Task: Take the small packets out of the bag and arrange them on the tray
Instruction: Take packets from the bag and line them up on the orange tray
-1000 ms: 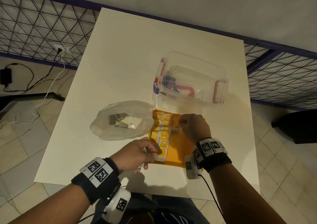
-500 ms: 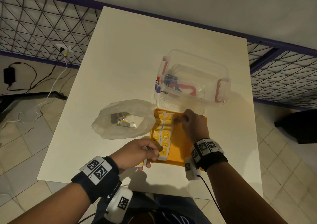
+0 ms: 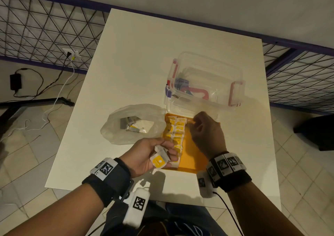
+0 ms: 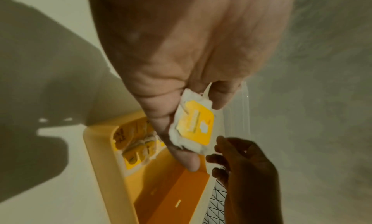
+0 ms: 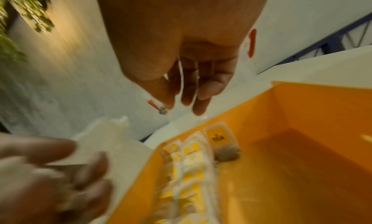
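So the left hand (image 3: 144, 156) has its fingers (image 4: 177, 148) curled around a small bunch of packets (image 3: 160, 158), the top one white with a yellow label facing up, thumb pinching it from the far side. It hangs just over the near left corner of the tray (image 3: 191, 156).

The right hand (image 3: 206, 134) is over the far end of the tray, fingers (image 5: 198, 98) loosely bent and pointing down, a bit apart. From the wrist view they look to be holding nothing, though it's blurry.

The tray is orange and sits on the white counter (image 3: 144, 54). Two neat columns of yellow-label packets (image 3: 176, 132) run along its left side, and one more packet (image 5: 218, 138) with dark lettering sits at the far end, starting a third column. The rest of the tray floor is bare orange.

Just left of the tray is the crinkly clear bag (image 3: 133, 123), mouth open, with a few packets in it. Just past the tray's far edge sits a clear plastic box (image 3: 206, 83) with red clips.
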Demonstrator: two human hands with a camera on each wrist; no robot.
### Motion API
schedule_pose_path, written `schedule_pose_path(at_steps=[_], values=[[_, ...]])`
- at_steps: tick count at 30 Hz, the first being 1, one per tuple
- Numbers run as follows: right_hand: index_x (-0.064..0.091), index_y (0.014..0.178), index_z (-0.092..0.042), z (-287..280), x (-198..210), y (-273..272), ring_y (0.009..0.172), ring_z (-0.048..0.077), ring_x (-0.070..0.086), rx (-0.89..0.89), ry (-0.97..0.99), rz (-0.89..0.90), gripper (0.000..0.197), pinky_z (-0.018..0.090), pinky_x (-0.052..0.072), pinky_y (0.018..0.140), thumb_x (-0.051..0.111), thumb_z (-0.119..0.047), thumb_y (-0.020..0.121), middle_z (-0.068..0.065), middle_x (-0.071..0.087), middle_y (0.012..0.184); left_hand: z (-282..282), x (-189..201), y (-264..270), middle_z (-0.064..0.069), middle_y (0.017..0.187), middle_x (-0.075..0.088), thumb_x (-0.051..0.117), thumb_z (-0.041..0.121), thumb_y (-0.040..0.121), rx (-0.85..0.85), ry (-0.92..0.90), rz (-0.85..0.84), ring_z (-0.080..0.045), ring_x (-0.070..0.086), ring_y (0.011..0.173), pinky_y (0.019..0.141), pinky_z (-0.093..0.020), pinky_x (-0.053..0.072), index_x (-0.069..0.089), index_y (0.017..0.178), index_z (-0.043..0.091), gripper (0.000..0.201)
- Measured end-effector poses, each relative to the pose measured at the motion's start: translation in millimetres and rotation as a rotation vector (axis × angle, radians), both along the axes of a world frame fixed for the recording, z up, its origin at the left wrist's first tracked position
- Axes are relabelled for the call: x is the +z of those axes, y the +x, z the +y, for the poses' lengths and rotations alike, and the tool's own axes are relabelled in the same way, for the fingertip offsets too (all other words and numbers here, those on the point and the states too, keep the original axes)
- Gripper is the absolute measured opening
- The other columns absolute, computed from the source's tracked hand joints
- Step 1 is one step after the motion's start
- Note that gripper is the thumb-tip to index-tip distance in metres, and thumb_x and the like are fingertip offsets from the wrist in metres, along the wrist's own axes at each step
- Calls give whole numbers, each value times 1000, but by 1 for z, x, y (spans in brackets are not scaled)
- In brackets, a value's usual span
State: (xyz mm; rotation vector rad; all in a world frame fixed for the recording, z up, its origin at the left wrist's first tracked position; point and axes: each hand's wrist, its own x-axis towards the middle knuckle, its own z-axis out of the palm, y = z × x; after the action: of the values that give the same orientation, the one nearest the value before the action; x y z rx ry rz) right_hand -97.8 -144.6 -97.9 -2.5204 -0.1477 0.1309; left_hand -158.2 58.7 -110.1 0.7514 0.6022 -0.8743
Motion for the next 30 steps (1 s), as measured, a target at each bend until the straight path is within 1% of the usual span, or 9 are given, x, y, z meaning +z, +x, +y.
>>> schedule_pose_path(at_steps=[2,5,10,12,16,19,21,26,30], values=[[64,96,-18,9,13,-14,68,9,56,220,114,-42,12,29,53,59,71,-21,87,-8,57,87,-5,2,6,-28,105,66,51,23,90,78,-33,50,-41,64,101,83,-45,56,68,104,-5,35],[64,111,-28,19,24,-33,75,4,53,488,149,14,32,19,49,62,74,-38,83,-10,55,97,-12,7,13,-23,93,70,47,8,93,162,-33,65,-32,71,81,76,-40,59,65,108,-8,28],[59,124,-34,20,15,-42,122,16,48,678,-30,110,46,39,55,85,70,-48,81,-4,53,133,-18,18,19,-22,86,68,44,9,97,183,-28,59,-26,71,61,51,-29,58,62,112,-9,30],[60,124,-30,22,12,-43,120,20,52,661,-65,84,41,39,57,84,68,-37,84,1,54,132,-19,17,20,-26,97,66,46,10,96,180,-6,45,-28,71,67,57,-31,60,59,120,-12,35],[63,124,-26,24,9,-46,83,13,67,552,-34,30,37,23,58,67,67,-26,86,1,60,122,-15,12,16,-25,107,67,44,14,100,166,3,10,-30,72,78,80,-40,58,57,126,-8,36],[69,117,-22,25,10,-44,70,3,56,394,80,-11,31,9,45,59,65,-13,88,-2,63,103,-11,9,14,-21,107,67,49,20,95,151,-8,-23,-29,70,85,88,-42,55,59,126,-2,38],[71,111,-19,25,12,-42,66,3,52,254,164,-36,28,13,43,56,63,-5,87,-2,60,92,-10,9,12,-21,113,68,52,19,92,146,-29,-48,-29,69,92,91,-42,53,60,126,2,39],[66,109,-26,24,29,-38,58,11,65,156,361,102,26,20,51,48,63,-7,92,-2,60,88,-15,10,12,-14,92,71,58,7,92,96,26,-97,-19,72,69,55,-22,54,61,124,3,32],[65,101,-34,10,36,-27,76,16,70,224,509,313,41,18,50,60,59,4,86,-1,63,99,-13,10,15,-13,83,66,65,11,84,51,-27,-92,-15,56,62,46,-18,46,65,110,4,27]])
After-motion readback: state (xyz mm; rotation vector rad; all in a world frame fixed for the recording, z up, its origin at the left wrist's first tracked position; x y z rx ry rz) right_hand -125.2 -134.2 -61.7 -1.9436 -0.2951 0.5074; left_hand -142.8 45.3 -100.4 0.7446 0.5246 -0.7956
